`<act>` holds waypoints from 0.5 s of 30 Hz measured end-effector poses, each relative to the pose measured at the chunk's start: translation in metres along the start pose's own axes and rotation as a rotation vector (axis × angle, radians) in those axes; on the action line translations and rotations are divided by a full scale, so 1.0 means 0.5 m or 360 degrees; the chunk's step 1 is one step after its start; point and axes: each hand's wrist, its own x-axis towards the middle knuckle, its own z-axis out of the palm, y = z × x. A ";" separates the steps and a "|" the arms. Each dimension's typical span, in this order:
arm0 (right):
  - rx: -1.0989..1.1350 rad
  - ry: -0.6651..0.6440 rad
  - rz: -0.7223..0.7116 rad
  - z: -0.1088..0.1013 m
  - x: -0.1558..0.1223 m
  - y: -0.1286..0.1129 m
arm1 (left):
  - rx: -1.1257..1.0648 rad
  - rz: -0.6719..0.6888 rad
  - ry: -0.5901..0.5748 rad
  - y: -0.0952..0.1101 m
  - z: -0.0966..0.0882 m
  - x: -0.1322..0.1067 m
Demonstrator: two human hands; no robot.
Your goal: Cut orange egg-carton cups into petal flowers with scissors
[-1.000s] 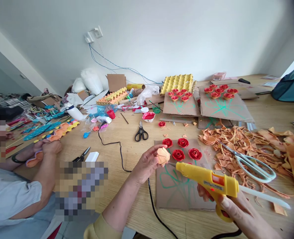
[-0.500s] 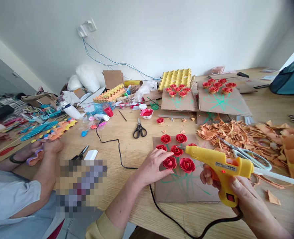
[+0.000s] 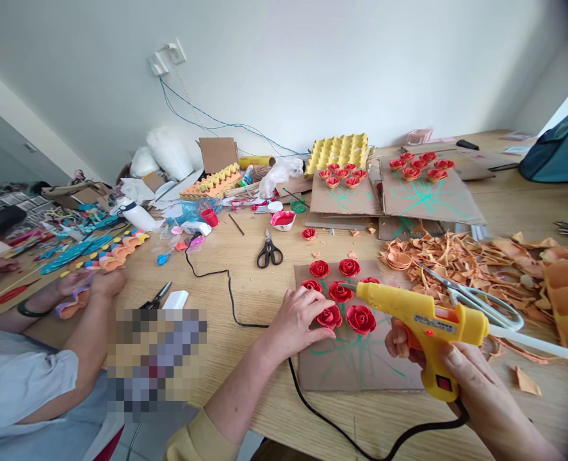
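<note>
My right hand (image 3: 476,378) is wrapped round a yellow hot glue gun (image 3: 422,314), its red light lit and a white glue stick (image 3: 543,342) out of its back. The metal nozzle (image 3: 348,285) points left, at the centre red rose (image 3: 340,292). My left hand (image 3: 296,320) has its thumb and fingers round the lower-left red rose (image 3: 328,316). Several more roses, such as the lower-right rose (image 3: 361,319), sit on a cardboard sheet (image 3: 332,374) with green stems drawn on it. My fingers partly cover the left-hand rose (image 3: 311,285).
Black scissors (image 3: 269,250) lie beyond the cardboard. Orange scraps (image 3: 437,250) and light-handled scissors (image 3: 480,301) lie at right. Two cardboard pieces with roses (image 3: 428,198) stand at the back. The gun's black cord (image 3: 312,410) crosses in front. A co-worker's hands (image 3: 104,288) hold egg-carton strips at left.
My left fingers have shifted slightly on the lower-left rose. The glue gun stays almost in place, its nozzle by the centre rose. The co-worker's hands moved a little.
</note>
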 end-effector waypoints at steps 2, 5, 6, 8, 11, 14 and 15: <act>-0.0042 0.0066 -0.0041 -0.001 0.001 -0.002 | -0.0006 -0.0017 -0.0019 0.002 -0.001 0.002; -0.0109 0.0159 -0.0070 0.002 0.001 -0.007 | -0.0026 -0.0038 -0.0048 0.007 -0.003 0.003; -0.0127 0.0178 -0.0070 0.003 0.000 -0.008 | -0.0032 -0.0041 -0.0055 0.008 -0.004 0.003; -0.0160 0.0203 -0.0055 0.004 -0.001 -0.008 | -0.0039 -0.0047 -0.0064 0.009 -0.005 0.004; -0.0193 0.0243 -0.0029 0.003 -0.003 -0.003 | -0.0043 -0.0060 -0.0068 0.011 -0.005 0.003; -0.0171 0.0238 0.0005 -0.001 -0.005 0.005 | -0.0044 -0.0062 -0.0064 0.012 -0.004 0.001; -0.0142 0.0229 0.0008 -0.003 -0.006 0.009 | -0.0044 -0.0055 -0.0052 0.011 -0.004 0.000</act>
